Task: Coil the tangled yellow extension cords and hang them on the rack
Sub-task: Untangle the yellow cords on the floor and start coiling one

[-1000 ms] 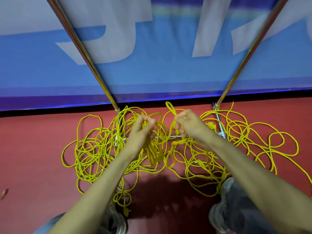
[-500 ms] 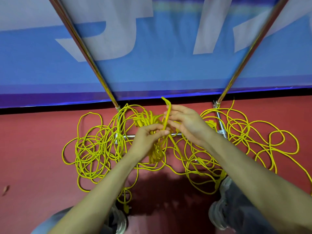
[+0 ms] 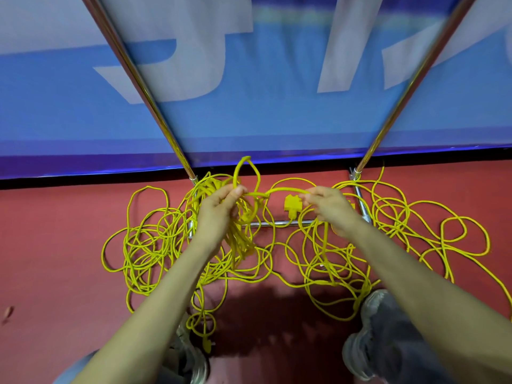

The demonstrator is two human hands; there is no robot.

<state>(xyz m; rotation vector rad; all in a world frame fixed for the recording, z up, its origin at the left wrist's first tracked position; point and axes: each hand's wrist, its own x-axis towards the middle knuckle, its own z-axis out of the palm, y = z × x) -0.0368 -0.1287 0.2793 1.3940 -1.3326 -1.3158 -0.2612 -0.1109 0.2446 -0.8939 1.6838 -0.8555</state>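
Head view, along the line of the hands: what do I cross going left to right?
Left cord tangle → left hand gripping the coiled bundle → yellow plug block → right hand pinching a cord strand → rack foot bar → right cord loops.

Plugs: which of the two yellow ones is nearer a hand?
The blocky plug beside the right hand, over the rack's floor bar; the slim plug lies far off by the left shoe.
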